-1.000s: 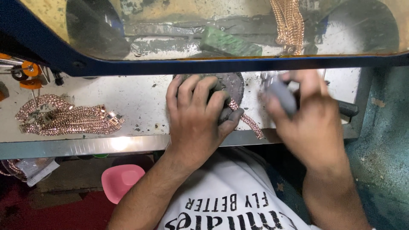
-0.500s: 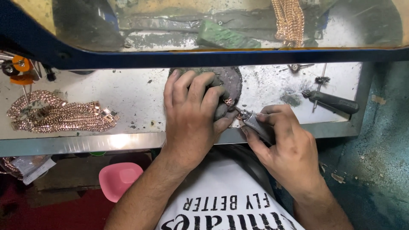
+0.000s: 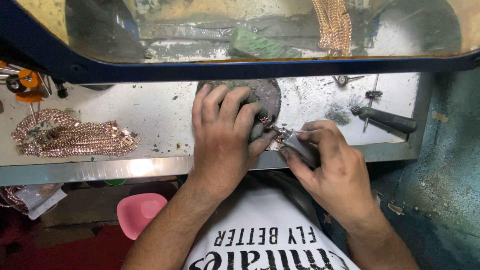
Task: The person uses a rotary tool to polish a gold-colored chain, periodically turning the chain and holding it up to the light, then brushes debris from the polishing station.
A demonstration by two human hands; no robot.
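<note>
Right hand point(image 3: 330, 165) dropped in since a second ago, tool tip now at work. Fist closed round grey rotary handpiece point(image 3: 299, 145). Left hand point(image 3: 225, 135) clamped rose-gold chain link point(image 3: 263, 120), probably, on dark pad point(image 3: 267, 95). Needed steady wrist, light pressure.

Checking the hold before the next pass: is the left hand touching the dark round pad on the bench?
Touching. The head view shows the left hand lying flat over the dark round pad, its fingers pressed on the pad's surface with no gap.
</note>
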